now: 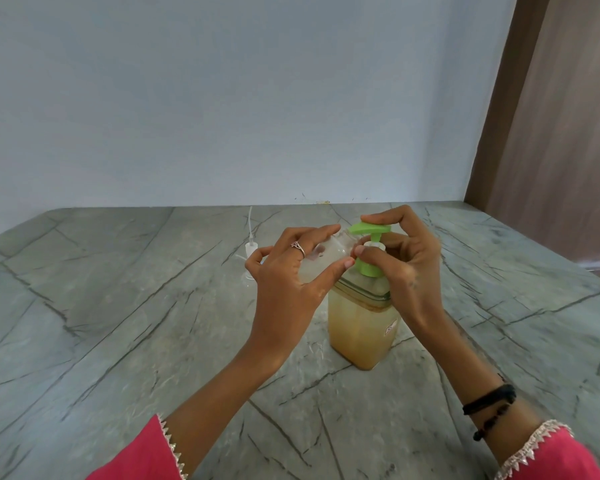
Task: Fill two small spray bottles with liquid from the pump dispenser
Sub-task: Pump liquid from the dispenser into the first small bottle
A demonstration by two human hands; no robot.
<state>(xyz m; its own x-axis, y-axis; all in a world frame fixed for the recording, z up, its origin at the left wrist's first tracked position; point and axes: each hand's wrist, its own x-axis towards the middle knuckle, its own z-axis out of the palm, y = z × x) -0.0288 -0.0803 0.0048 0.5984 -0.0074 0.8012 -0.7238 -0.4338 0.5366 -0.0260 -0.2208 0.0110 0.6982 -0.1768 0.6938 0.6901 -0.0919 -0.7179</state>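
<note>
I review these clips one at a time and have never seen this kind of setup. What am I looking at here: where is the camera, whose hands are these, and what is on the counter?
There is no machine here. One wide-angle camera sits on a person's head and looks forward and down, so the two arms reaching in from the bottom are the wearer's own.

The left hand holds a small clear bottle, tilted toward the pump's nozzle. The right hand rests its fingers on the green pump head of a dispenser holding yellowish liquid, which stands on the grey stone counter.

Behind the left hand lies a white spray top with its thin tube, off its bottle.
</note>
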